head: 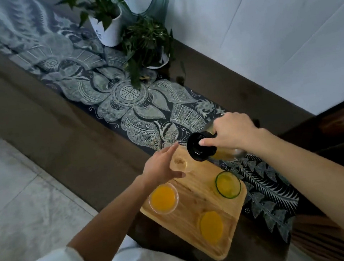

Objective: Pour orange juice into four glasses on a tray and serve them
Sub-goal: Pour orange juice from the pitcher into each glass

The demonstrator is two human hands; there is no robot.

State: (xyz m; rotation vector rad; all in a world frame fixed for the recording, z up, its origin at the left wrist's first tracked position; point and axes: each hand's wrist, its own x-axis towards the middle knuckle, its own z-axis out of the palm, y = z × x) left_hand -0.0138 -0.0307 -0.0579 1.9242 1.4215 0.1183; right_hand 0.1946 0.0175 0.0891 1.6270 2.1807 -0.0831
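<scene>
A wooden tray [196,199] lies on the dark table and carries several glasses. A clear glass [163,198] at the left, a green-rimmed glass [228,184] at the right and a glass [211,226] at the near side hold orange juice. The far glass [181,163] has only a little juice at its bottom. My left hand [162,166] rests against that glass with fingers spread. My right hand [232,133] grips a juice carafe [200,149] with a black top, tilted over the far glass.
A patterned blue-and-white runner [121,97] crosses the table. Two potted plants [105,16] [148,42] stand at the far end by the white wall. Pale floor tiles [15,198] show at the left.
</scene>
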